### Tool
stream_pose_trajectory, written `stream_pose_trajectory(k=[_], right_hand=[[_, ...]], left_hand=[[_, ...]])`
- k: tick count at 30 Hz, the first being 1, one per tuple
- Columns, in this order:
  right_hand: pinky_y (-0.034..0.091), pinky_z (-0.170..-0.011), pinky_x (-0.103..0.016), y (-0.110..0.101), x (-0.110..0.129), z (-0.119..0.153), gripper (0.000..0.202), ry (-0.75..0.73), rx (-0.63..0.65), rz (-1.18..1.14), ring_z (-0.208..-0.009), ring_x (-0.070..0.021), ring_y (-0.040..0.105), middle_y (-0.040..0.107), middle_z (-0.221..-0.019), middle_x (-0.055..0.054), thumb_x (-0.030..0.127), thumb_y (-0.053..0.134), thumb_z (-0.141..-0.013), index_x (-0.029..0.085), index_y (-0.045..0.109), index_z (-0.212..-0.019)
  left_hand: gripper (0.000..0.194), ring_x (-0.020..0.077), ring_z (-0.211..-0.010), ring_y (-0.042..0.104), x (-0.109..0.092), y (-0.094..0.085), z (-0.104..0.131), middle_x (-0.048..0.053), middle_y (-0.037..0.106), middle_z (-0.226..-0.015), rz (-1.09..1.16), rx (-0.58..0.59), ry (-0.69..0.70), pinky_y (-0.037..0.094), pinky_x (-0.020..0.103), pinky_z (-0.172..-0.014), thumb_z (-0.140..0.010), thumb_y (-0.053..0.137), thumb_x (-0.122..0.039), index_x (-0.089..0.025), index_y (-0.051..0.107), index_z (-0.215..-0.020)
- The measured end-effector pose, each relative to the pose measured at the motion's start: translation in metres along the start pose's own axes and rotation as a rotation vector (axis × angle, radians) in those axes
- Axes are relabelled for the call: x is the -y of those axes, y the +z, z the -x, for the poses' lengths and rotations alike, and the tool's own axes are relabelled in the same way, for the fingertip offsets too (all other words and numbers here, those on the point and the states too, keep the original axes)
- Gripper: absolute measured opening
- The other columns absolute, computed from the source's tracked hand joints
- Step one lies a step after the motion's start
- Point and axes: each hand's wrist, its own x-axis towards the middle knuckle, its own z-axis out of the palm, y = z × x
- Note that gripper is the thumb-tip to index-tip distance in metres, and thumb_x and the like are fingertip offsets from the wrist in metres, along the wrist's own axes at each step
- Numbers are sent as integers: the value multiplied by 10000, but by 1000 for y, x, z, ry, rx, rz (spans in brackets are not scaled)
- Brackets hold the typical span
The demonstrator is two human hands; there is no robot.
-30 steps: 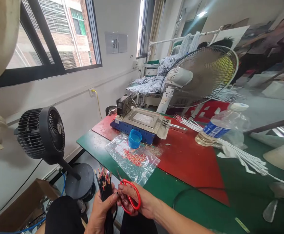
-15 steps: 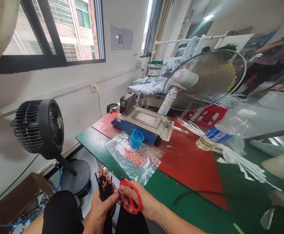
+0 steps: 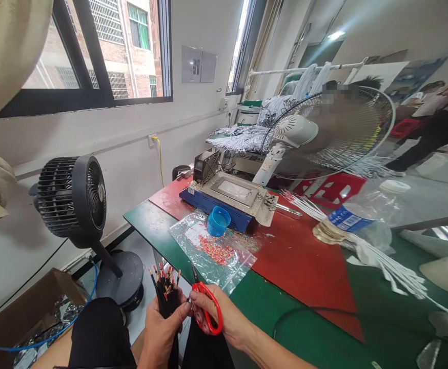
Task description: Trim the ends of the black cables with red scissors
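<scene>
My left hand [image 3: 161,325] is closed round a bundle of black cables [image 3: 166,294], held upright; red, black and bare copper wire ends stick out at the top. In my right hand [image 3: 218,310] is a pair of scissors with red handles [image 3: 217,318], blades pointing up and away from me. The fingertips of both hands meet beside the bundle, and whatever small part they pinch there is hidden. Just beyond lies a clear plastic bag [image 3: 233,269] with many tiny red and yellow pieces [image 3: 217,249] on it. A blue cup [image 3: 218,222] stands at its far edge.
Behind the cup sits a blue solder-pot-like machine [image 3: 231,197] with a small fan [image 3: 205,166]. A plastic bottle [image 3: 357,218] and white cable bundles [image 3: 389,261] lie to the right. One black fan [image 3: 74,195] stands left; a large white fan [image 3: 297,130] is behind the table.
The view has shifted slightly, so the surroundings sit a little further right and lower. Both hands keep their grip on the cables and scissors, nearly unmoved.
</scene>
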Motion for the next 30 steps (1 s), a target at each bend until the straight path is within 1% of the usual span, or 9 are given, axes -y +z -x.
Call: stream_pose_trajectory(k=[7,8,10,12,13,17,20,26,30], right_hand=[[294,-335,-155,-3,-4,-1,473,15,-12,155,-326,-39,431,507,-446,52,578,680,-644,137,514,-603],[297,-337,-155,-4,-5,-1,465,17,-10,178,-333,-44,443,510,-453,54,564,702,-625,140,512,-613],[297,-338,-153,-6,-6,-1,459,18,-8,204,-344,-50,456,513,-458,57,539,738,-590,144,509,-621],[292,-337,-153,-6,-6,-1,460,12,7,180,-342,-45,444,508,-451,55,548,729,-599,135,527,-624],[293,-338,-153,-6,-4,-1,467,5,12,147,-342,-43,437,506,-446,51,563,709,-617,130,535,-618],[279,-317,-152,-5,3,-2,498,-2,19,0,-331,-43,426,491,-422,39,594,665,-649,127,519,-552],[242,-276,-145,-4,5,-2,503,32,36,-39,-314,-45,419,502,-421,30,597,667,-640,128,515,-536],[250,-265,-137,-6,2,-2,487,67,57,-58,-307,-36,421,562,-474,-5,568,665,-661,111,532,-557],[253,-263,-136,-8,0,-3,478,67,70,-62,-306,-38,428,568,-475,-11,550,673,-659,105,539,-547]], left_hand=[[473,44,-384,352,6,-1,-3,-26,552,-479,8,-38,8,242,205,-401,-447,820,-437,-114,619,-728],[485,50,-391,369,5,-1,-4,-24,558,-483,14,-47,1,259,206,-406,-430,828,-433,-109,629,-731],[502,87,-460,469,4,-1,-4,6,610,-540,38,-74,7,348,215,-456,-390,846,-415,-101,650,-728],[498,114,-529,538,4,-1,-4,28,645,-571,88,-69,2,392,211,-505,-375,854,-399,-101,657,-722],[493,106,-519,537,3,-1,-4,28,647,-557,118,-52,-13,379,199,-496,-382,855,-392,-103,653,-727],[537,36,-354,409,5,-2,-5,27,628,-470,177,29,-101,244,167,-398,-398,853,-404,-96,622,-773],[587,42,-337,414,8,-3,-6,49,637,-471,174,43,-145,242,160,-383,-372,858,-421,-86,614,-788],[627,51,-337,422,10,-3,-5,52,633,-471,130,72,-138,244,164,-378,-383,851,-441,-80,600,-831],[618,41,-334,405,8,-2,-4,40,626,-467,169,101,-167,231,163,-383,-396,847,-436,-90,585,-835]])
